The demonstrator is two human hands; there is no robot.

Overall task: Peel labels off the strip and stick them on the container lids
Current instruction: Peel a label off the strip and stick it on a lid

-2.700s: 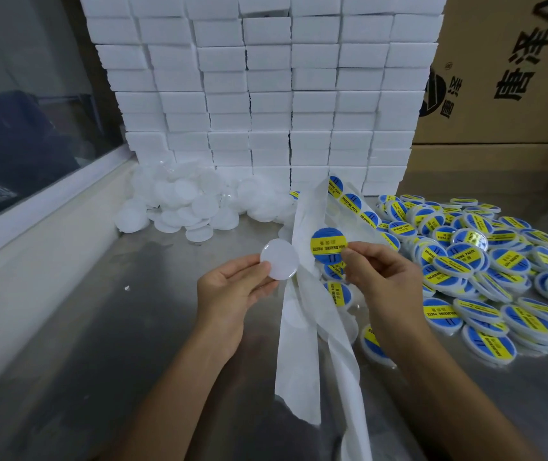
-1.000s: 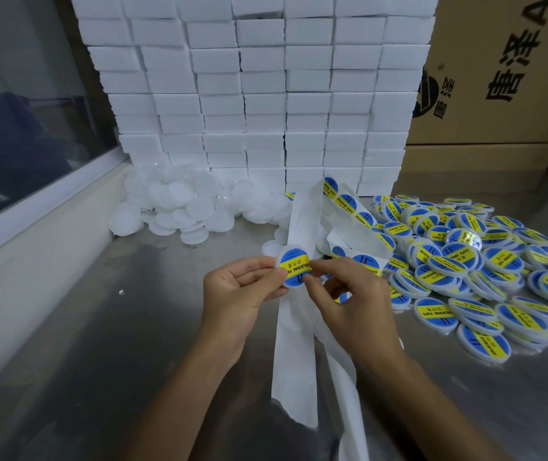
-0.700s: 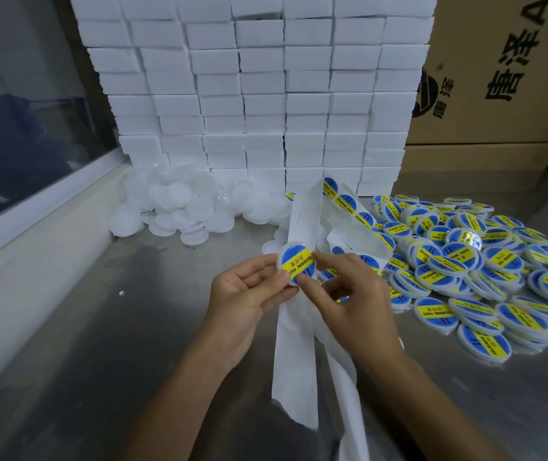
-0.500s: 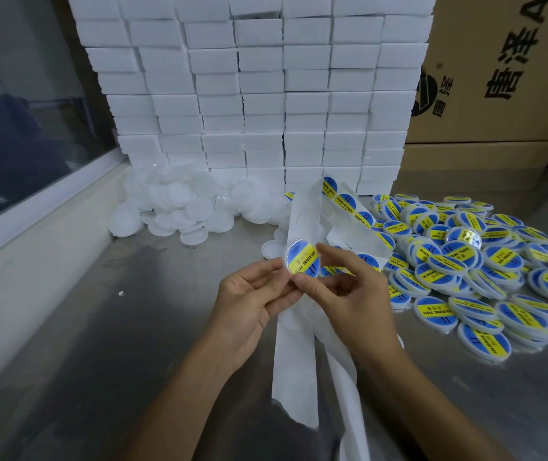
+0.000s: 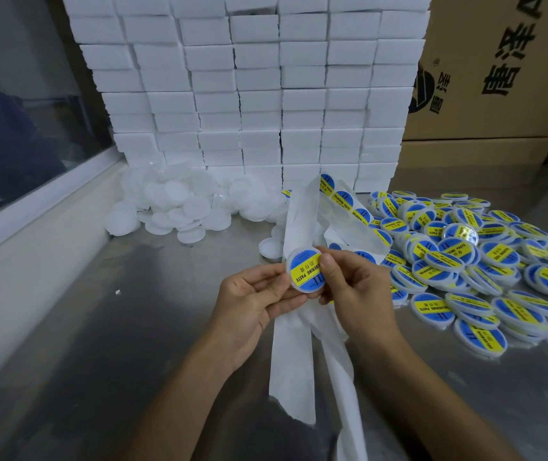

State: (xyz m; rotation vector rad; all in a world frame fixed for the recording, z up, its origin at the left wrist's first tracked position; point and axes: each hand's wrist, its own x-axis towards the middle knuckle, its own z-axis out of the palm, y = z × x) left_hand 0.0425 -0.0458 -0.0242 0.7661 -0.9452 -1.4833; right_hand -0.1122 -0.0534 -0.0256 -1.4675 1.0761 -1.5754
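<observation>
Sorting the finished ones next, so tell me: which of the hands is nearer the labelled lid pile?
Right. The right hand sits beside the labelled lid pile; the left hand is farther away.

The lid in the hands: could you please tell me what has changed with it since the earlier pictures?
The lid was bare in the left hand; the right hand, which held a peeled label, has stuck it on and now pinches the lid too. Both piles and the strip stayed put.

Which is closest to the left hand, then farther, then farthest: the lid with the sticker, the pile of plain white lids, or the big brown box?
1. Labelled lid, held in the left hand.
2. Plain white lids, behind, leftward.
3. Cardboard box, far back right.
</observation>
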